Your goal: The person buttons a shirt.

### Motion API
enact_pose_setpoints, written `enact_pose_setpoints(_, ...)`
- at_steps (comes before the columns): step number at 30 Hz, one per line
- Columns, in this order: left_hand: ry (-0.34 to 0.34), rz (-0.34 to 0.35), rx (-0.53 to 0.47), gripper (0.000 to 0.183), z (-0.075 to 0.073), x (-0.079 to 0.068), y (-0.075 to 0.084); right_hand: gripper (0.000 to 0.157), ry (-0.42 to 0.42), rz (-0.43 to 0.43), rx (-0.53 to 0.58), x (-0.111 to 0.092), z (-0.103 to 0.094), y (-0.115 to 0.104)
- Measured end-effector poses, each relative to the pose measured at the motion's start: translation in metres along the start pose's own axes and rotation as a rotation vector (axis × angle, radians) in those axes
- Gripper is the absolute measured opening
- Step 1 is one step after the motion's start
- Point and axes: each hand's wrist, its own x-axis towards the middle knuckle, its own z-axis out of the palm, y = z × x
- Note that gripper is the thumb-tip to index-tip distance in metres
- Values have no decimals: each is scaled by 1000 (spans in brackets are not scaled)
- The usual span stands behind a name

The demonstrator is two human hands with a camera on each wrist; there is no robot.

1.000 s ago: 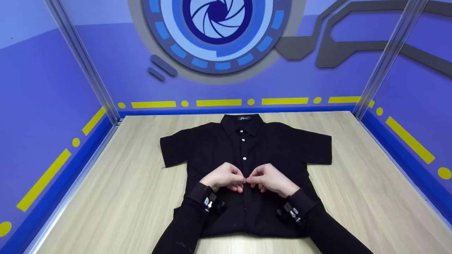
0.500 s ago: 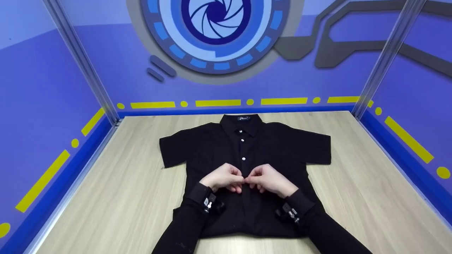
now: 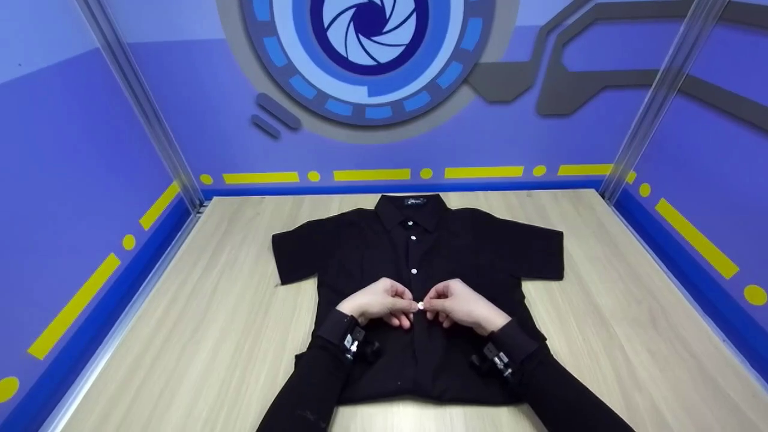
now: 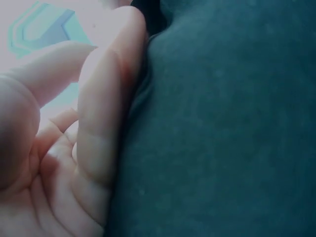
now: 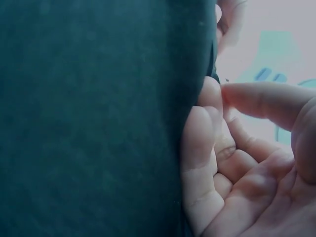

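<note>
A black short-sleeved button-up shirt (image 3: 354,252) lies front up on the table, collar at the far side. White buttons run down its placket; one button (image 3: 420,306) shows between the fingertips of both hands. On its left, my left hand (image 3: 381,302) pinches the shirt's front edge with thumb and forefinger. My right hand (image 3: 462,306) pinches from the other side, its fingertips right at the button. Dark cloth (image 4: 217,128) fills much of the left wrist view beside the curled fingers. In the right wrist view, the thumb and forefinger (image 5: 210,91) meet at the fabric's edge.
The wood-grain table (image 3: 210,288) extends on both sides of the shirt. Blue-purple printed panels (image 3: 180,90) with metal posts (image 3: 660,96) enclose it at the back, left and right. Small cameras are strapped to both wrists.
The white button between the fingertips, hidden before, is now visible. The fingertips have parted slightly, the right hand shifting a little to the right. The shirt lies in the same place.
</note>
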Motion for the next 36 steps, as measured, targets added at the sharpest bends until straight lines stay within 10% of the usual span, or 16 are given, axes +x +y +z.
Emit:
enact_pose_setpoints(15,99,-12,-72,12,2,7,1,20,29,5,-59,1,-4,-1)
enact_pose_setpoints(26,184,-15,-95,11,-9,16,1,41,104,-67,-512,-14,16,-21)
enact_pose_setpoints(36,254,-5,-69,14,-18,28,4,49,153,65,-735,-22,31,-29)
